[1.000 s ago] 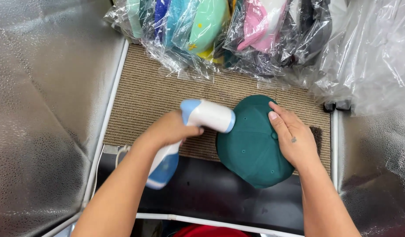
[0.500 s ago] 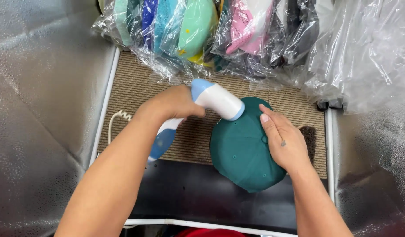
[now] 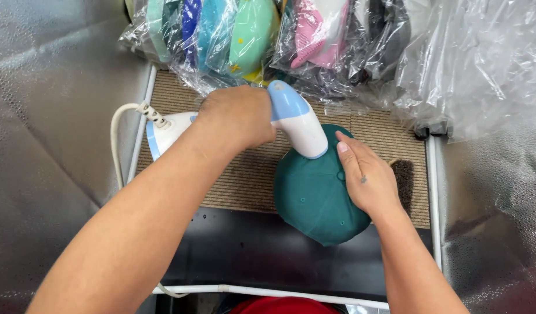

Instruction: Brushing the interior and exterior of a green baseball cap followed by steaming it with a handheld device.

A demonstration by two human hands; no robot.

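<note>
My left hand (image 3: 236, 119) grips a white and blue handheld steamer (image 3: 297, 122). Its head presses on the top of a dark green cap (image 3: 314, 195). The steamer's base and white cord (image 3: 125, 116) stick out to the left of my wrist. My right hand (image 3: 366, 177) lies flat on the right side of the cap, fingers together, holding it in place on a tan ribbed mat (image 3: 244, 174).
Clear plastic bags with several coloured caps (image 3: 250, 35) are piled along the back. Crumpled clear plastic (image 3: 477, 64) fills the back right. Silver foil walls (image 3: 47, 116) stand on both sides. A black surface (image 3: 239, 250) lies in front, with something red (image 3: 282, 305) at the bottom edge.
My left hand has swung the steamer up and to the right, so its head now sits on the cap's crown. The right hand has stayed on the cap.
</note>
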